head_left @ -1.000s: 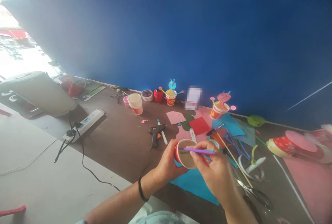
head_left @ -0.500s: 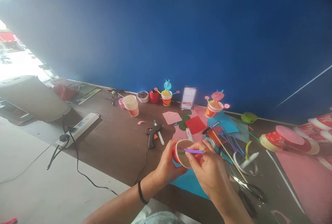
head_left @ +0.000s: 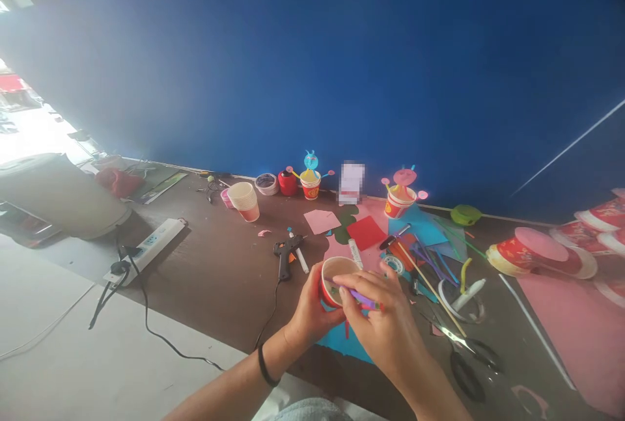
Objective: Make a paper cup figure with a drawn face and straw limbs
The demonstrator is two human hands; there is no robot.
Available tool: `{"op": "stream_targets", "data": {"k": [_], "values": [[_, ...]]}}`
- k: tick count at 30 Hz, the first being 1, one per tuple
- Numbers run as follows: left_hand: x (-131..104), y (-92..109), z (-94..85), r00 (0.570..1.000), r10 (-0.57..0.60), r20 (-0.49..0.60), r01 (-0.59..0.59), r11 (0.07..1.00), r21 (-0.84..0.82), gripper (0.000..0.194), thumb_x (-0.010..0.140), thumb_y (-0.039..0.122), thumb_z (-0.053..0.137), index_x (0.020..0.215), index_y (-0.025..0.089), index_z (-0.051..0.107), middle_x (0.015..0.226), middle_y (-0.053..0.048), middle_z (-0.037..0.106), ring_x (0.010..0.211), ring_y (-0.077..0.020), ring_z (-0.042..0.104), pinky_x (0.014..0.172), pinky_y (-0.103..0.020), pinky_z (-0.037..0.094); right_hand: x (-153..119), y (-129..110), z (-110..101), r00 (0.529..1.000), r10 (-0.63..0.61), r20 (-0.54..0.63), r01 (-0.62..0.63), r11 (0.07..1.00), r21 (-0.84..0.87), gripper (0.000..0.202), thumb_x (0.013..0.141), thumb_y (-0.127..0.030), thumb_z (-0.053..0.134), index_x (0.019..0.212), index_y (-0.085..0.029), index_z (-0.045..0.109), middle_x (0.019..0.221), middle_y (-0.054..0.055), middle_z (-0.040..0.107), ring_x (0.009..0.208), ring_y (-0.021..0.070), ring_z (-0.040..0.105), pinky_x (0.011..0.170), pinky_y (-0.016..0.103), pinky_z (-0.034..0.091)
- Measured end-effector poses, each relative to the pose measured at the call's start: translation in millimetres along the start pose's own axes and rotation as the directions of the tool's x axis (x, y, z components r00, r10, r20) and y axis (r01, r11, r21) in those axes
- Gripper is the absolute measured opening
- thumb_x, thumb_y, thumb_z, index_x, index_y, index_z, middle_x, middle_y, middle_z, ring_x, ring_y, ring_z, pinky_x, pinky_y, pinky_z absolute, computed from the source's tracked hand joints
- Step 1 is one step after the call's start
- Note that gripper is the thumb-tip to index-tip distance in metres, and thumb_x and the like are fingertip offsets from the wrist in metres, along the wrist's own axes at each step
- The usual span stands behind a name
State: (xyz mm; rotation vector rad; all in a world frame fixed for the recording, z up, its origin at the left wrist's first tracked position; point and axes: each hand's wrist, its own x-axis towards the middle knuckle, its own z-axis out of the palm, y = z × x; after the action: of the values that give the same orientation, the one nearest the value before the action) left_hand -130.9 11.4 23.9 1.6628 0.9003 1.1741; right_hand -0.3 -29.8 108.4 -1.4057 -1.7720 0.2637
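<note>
My left hand (head_left: 315, 307) is wrapped round a red paper cup (head_left: 326, 281), its open mouth tilted up toward me. Between the thumb and fingers of my right hand (head_left: 378, 310) is a purple pipe cleaner (head_left: 364, 299), with a bit of green and red at its near end. Its far end reaches into the cup, and the fingertips are at the rim. Something green shows inside the cup. Under the hands lies a sheet of blue paper (head_left: 349, 343).
A black glue gun (head_left: 284, 257) lies left of the cup, its cord running forward. Scissors (head_left: 461, 341) lie at right, beside a wooden stick (head_left: 434, 287). Behind stand a stack of paper cups (head_left: 244, 201) and two decorated cups (head_left: 310, 185). A power strip (head_left: 151, 245) is at left.
My right hand has lowered the pipe cleaner's far end into the cup. Both hands and the cup have shifted slightly left in the view.
</note>
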Motion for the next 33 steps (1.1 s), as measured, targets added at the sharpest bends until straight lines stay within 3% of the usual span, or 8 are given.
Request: {"op": "stream_targets", "data": {"k": [6, 18, 20, 22, 24, 26, 30, 33], "values": [[-0.9, 0.7, -0.4, 1.000, -0.027, -0.003, 0.027, 1.000, -0.016, 0.060, 0.067, 0.027, 0.074, 0.118, 0.021, 0.043, 0.110, -0.006, 0.059, 0.096, -0.0214, 0.060, 0.085, -0.033, 0.049, -7.5, -3.9, 3.5, 0.993, -0.060, -0.104, 0.060, 0.998, -0.002, 0.020, 0.084, -0.012, 0.052, 0.093, -0.026, 0.062, 0.082, -0.003, 0.070, 0.079, 0.0169, 0.063, 0.105, 0.051, 0.020], [-3.4, -2.5, -1.0, 0.999, -0.040, 0.001, 0.040, 0.997, -0.067, 0.064, 0.065, 0.029, 0.076, 0.118, 0.022, 0.042, 0.108, -0.006, 0.059, 0.097, -0.0232, 0.059, 0.084, -0.037, 0.050, -17.6, -0.1, 0.1, 0.993, -0.104, -0.050, 0.102, 0.994, -0.040, 0.026, 0.080, -0.015, 0.058, 0.104, -0.025, 0.054, 0.093, 0.000, 0.070, 0.110, 0.0260, 0.053, 0.105, 0.062, 0.016], [-0.9, -3.0, -3.9, 0.999, -0.035, 0.020, 0.036, 0.997, -0.070, 0.065, 0.065, 0.029, 0.076, 0.119, 0.022, 0.042, 0.110, -0.007, 0.058, 0.099, -0.0236, 0.058, 0.086, -0.037, 0.049, -19.4, 4.4, -5.7, 0.993, -0.111, 0.034, 0.112, 0.994, -0.007, 0.036, 0.080, -0.015, 0.055, 0.115, -0.025, 0.051, 0.106, 0.003, 0.068, 0.119, 0.0272, 0.048, 0.106, 0.061, 0.021], [2.4, -2.9, -8.0, 0.998, -0.032, 0.058, 0.035, 0.998, -0.054, 0.065, 0.064, 0.029, 0.077, 0.119, 0.022, 0.043, 0.111, -0.007, 0.058, 0.099, -0.0237, 0.058, 0.087, -0.037, 0.048, -20.1, 11.0, -17.7, 0.969, -0.119, 0.218, 0.116, 0.993, 0.029, 0.050, 0.080, -0.013, 0.051, 0.129, -0.026, 0.045, 0.126, 0.006, 0.059, 0.129, 0.0268, 0.040, 0.105, 0.055, 0.031], [5.6, -3.0, -12.0, 0.993, -0.034, 0.114, 0.036, 0.999, -0.014, 0.063, 0.063, 0.028, 0.077, 0.116, 0.021, 0.045, 0.108, -0.007, 0.059, 0.097, -0.0235, 0.058, 0.085, -0.036, 0.048, -18.3, 18.7, -33.4, 0.892, -0.108, 0.440, 0.098, 0.994, 0.046, 0.062, 0.081, -0.012, 0.049, 0.139, -0.031, 0.036, 0.141, 0.003, 0.046, 0.133, 0.0247, 0.035, 0.103, 0.049, 0.039], [7.9, -3.8, -14.8, 0.984, -0.035, 0.172, 0.032, 0.999, 0.024, 0.061, 0.061, 0.027, 0.078, 0.112, 0.019, 0.047, 0.103, -0.007, 0.059, 0.092, -0.0229, 0.059, 0.082, -0.035, 0.048, -12.9, 26.1, -47.4, 0.821, -0.081, 0.566, 0.040, 0.996, 0.084, 0.064, 0.083, -0.012, 0.045, 0.141, -0.035, 0.032, 0.145, 0.000, 0.042, 0.132, 0.0216, 0.039, 0.104, 0.045, 0.039], [10.2, -6.0, -14.8, 0.975, -0.020, 0.220, -0.005, 0.994, 0.111, 0.062, 0.058, 0.019, 0.077, 0.113, 0.020, 0.048, 0.103, -0.007, 0.058, 0.091, -0.0226, 0.058, 0.081, -0.035, 0.048, 5.6, 33.2, -55.0, 0.868, 0.137, 0.478, -0.242, 0.956, 0.164, 0.037, 0.091, -0.020, 0.036, 0.121, -0.029, 0.057, 0.115, 0.002, 0.067, 0.105, 0.0171, 0.062, 0.089, 0.033, 0.050], [11.9, -5.2, -12.1, 0.972, 0.027, 0.235, -0.076, 0.977, 0.202, 0.063, 0.057, 0.015, 0.075, 0.115, 0.021, 0.049, 0.106, -0.007, 0.056, 0.096, -0.0244, 0.056, 0.084, -0.038, 0.046, 16.8, 30.7, -45.3, 0.874, 0.289, 0.390, -0.350, 0.932, 0.093, 0.023, 0.087, -0.027, 0.047, 0.093, -0.023, 0.069, 0.085, 0.002, 0.073, 0.077, 0.0170, 0.067, 0.069, 0.026, 0.051]]}}
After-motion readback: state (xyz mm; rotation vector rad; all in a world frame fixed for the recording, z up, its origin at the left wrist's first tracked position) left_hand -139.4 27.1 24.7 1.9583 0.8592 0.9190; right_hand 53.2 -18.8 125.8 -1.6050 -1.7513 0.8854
